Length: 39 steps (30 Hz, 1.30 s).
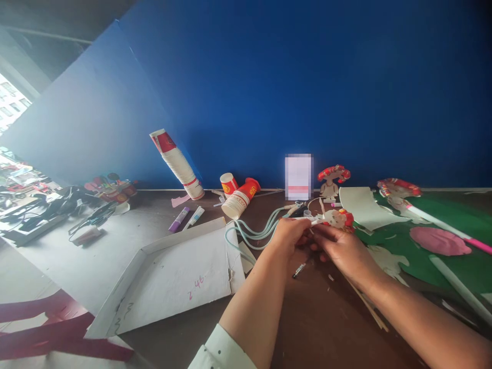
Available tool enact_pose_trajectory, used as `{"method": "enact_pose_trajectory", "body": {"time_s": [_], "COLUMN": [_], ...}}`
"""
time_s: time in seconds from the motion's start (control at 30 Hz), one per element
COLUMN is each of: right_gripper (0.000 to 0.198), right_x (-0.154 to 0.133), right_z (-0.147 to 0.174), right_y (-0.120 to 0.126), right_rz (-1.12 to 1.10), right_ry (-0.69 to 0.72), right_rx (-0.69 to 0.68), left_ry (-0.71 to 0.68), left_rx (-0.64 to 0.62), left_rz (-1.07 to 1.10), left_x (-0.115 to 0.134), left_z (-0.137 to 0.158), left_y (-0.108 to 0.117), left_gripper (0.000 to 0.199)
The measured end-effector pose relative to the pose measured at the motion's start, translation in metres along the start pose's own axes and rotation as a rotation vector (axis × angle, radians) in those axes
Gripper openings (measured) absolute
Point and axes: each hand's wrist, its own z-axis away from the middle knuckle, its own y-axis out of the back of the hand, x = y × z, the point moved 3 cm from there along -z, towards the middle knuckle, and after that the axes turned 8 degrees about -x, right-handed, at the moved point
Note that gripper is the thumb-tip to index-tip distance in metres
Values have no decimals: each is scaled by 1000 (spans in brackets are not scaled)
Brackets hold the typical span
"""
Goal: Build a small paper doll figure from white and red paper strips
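Note:
My left hand [294, 233] is closed in a pinch, with a narrow white piece [317, 222] at its fingertips. Close against it, my right hand [338, 248] has its fingers bent together just under a small cut-out paper figure [340, 219] with red and yellow trim. The fingers partly cover where the white piece and the figure meet, so I cannot tell whether they are joined. Below my fingers a dark-tipped pen refill [299, 270] lies on the brown table. A pale green cable [255, 233] loops beside my left wrist.
An open white cardboard box lid [172, 282] lies left. Behind it are a leaning paper cup stack [179, 164], another stack lying down [239, 201] and a glue stick [179, 219]. Right are green paper [457, 215], a pink paper oval [440, 241] and thin wooden sticks [371, 307].

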Motion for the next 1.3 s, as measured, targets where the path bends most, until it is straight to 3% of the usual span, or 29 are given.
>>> {"method": "enact_pose_trajectory", "body": {"time_s": [0.5,0.87,1.3], "right_gripper": [40,36,28], "right_x": [4,17,6], "right_z": [-2,-11,-5], "right_y": [2,2,-2], "right_rz": [92,-112,-328], "right_ry": [16,27,-31], "right_rx": [11,5,42], "left_ry": [60,93,75], "left_rx": [-59,-85,-106], "left_rz": [146,179,106], "left_x": [3,3,6], "left_z": [2,-1,5], "left_y": [2,5,5], "left_gripper": [9,8,11]}}
